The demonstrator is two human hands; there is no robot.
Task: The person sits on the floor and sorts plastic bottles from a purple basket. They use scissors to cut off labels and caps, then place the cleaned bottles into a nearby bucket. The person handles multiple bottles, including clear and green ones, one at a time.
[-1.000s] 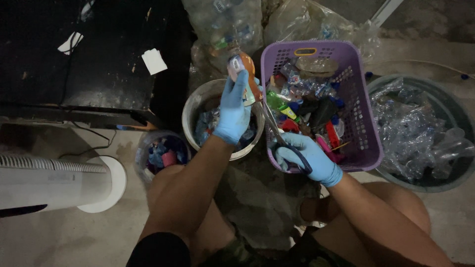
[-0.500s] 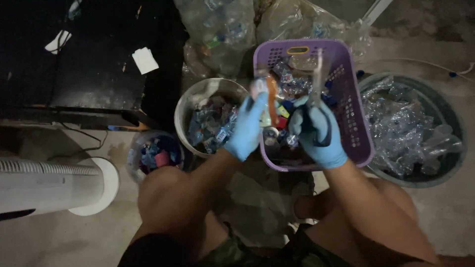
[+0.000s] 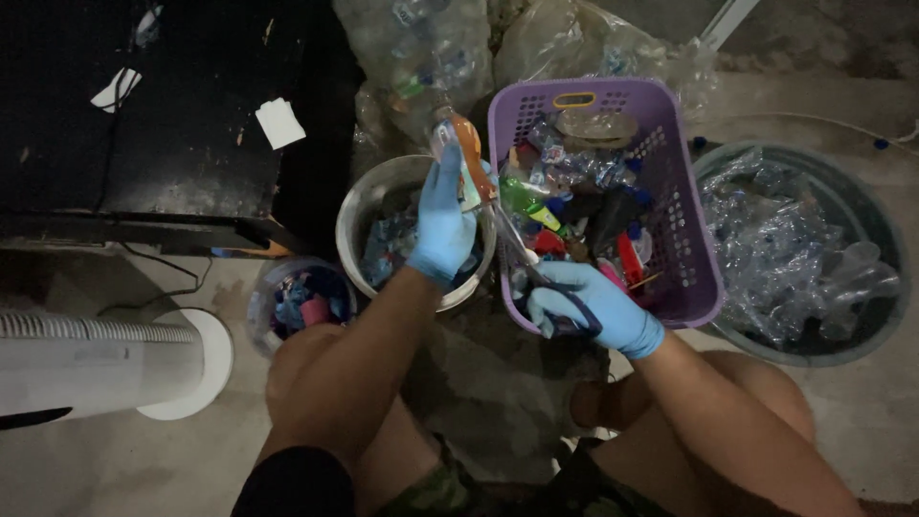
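Both hands wear blue gloves. My left hand (image 3: 443, 222) holds a clear plastic bottle with an orange label (image 3: 459, 151) upright over a metal bowl (image 3: 359, 215) that holds clear plastic scraps. My right hand (image 3: 589, 306) grips the dark handles of a pair of scissors (image 3: 525, 257); the blades point up toward the bottom of the bottle. Right of the bowl stands a purple perforated basket (image 3: 694, 235) filled with crushed bottles and coloured plastic pieces.
A small round tub of coloured caps (image 3: 299, 304) sits left of the bowl. A large dark basin of clear crushed plastic (image 3: 885, 239) stands at right. Bags of bottles (image 3: 426, 53) lie behind. A black cabinet (image 3: 163, 124) and a white fan base (image 3: 182, 369) are at left.
The bottle was brought down into the basket area and raised again over the bowl. The right hand with the scissors rose, then dropped back below the bottle.
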